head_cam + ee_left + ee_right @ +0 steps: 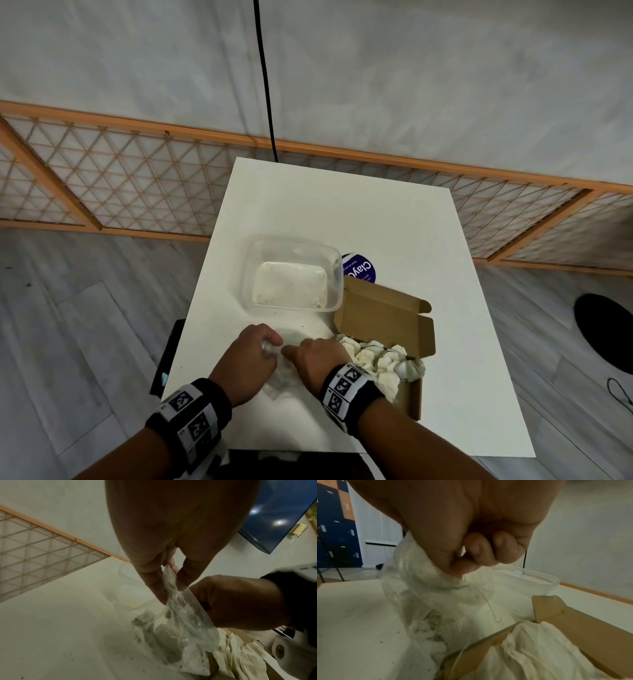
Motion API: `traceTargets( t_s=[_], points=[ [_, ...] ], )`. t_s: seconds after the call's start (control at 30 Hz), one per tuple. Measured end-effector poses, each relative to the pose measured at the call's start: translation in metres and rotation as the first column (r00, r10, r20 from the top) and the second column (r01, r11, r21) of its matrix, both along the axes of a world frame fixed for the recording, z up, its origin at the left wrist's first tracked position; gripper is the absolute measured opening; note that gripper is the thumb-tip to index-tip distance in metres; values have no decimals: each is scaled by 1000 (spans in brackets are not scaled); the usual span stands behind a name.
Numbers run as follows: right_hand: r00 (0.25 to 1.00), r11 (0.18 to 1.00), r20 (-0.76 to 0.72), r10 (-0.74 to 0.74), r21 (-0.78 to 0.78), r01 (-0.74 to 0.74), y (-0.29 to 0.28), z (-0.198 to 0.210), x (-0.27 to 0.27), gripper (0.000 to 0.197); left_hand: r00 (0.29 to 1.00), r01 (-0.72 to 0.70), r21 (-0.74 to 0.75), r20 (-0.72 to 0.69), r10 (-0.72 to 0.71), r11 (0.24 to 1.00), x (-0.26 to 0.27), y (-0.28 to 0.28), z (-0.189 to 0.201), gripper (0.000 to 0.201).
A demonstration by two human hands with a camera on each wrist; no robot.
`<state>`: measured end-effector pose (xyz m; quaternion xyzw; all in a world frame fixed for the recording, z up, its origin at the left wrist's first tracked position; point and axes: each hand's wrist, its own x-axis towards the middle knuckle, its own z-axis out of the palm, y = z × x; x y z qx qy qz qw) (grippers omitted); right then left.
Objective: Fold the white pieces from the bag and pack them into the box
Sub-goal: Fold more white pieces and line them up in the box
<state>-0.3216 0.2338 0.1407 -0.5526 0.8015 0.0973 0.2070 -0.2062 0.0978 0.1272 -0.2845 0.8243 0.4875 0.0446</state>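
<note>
A clear plastic bag (280,375) dusted with white powder lies crumpled on the white table (376,212), held between both hands. My left hand (270,346) pinches its upper edge (169,577) between thumb and fingers. My right hand (294,351) grips the bag's mouth (428,588) with curled fingers (477,550). Pale lumps show through the bag (171,632). Just to the right stands an open brown cardboard box (387,311), heaped with folded white pieces (376,359). The pieces (530,650) fill the box (583,623) close under my right hand.
An empty clear plastic tub (291,274) stands behind the hands, with a round purple label (361,269) beside it. A black cable (265,85) hangs over the table's far edge. Dark crumbs speckle the tabletop (51,635). An orange lattice panel (120,178) runs along the wall.
</note>
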Motion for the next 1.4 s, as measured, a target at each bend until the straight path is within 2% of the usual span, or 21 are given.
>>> traceTargets(
  t_s=[0.1,0.2,0.3,0.43,0.57,0.67,0.73,0.83,0.93,1.0,1.17,1.3,1.4],
  points=[
    [999,999,-18,-41,7,41,-1,0,-8,26,999,-36,-5,-20,36,999,-5,-1,1,24],
    [982,967,56,-179,-177,186,5,-3,-19,19,994,-102,8,-31,102,995,-8,-5,-2,22],
    [900,824,299,-318,-382,418,16,15,-30,17,993,-113,64,32,111,992,-7,-9,-9,17],
    [736,704,576,-356,-353,617,28,57,-41,11,993,-93,60,76,88,994,-2,-10,-11,16],
    [616,640,727,-303,-324,697,32,85,-45,8,989,-115,83,-85,122,990,-6,-11,17,37],
    [543,617,808,-229,-311,723,30,102,-44,9,969,19,165,-244,22,986,-15,-10,59,53],
    [492,620,852,-177,-292,728,30,113,-42,9,950,121,212,-307,-51,970,-19,-9,88,54],
    [477,625,870,-119,-308,717,29,128,-40,10,927,197,246,-363,-98,949,-23,-9,122,43],
    [446,616,892,-78,-308,725,28,139,-38,8,917,218,307,-388,-87,926,-25,-9,138,31],
    [441,598,895,-71,-316,737,28,142,-37,6,929,183,336,-367,-51,924,-25,-9,138,27],
    [488,580,870,-75,-360,731,29,140,-36,5,945,142,358,-325,-19,923,-23,-8,129,22],
    [488,586,869,-85,-353,729,25,133,-34,6,951,150,348,-308,-38,925,-18,-7,128,7],
    [479,579,872,-100,-340,741,21,129,-31,14,952,87,360,-305,29,929,-14,-8,128,17]
  ],
)
